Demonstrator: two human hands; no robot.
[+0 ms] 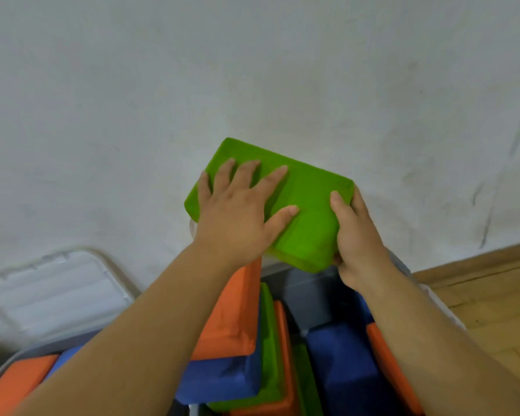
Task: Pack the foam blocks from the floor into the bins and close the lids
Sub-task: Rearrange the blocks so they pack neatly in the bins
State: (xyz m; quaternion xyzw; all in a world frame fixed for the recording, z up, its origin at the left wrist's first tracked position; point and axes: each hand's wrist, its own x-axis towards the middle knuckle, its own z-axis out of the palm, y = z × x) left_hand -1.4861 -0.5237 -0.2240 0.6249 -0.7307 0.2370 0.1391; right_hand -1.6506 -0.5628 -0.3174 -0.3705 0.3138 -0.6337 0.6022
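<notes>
A green foam block (308, 211) is held above the far end of a grey bin (309, 298), close to the white wall. My left hand (237, 211) lies flat on the block's top face with fingers spread. My right hand (356, 235) grips its right edge, thumb on top and fingers curled underneath. Inside the bin stand orange (234, 319), blue (339, 361) and green (270, 349) foam blocks, some on edge. My forearms hide parts of the bin.
A second bin at the lower left holds an orange block (15, 382) and a blue one. A pale grey lid (51, 292) leans against the wall behind it. Wooden floor (490, 301) shows at the right.
</notes>
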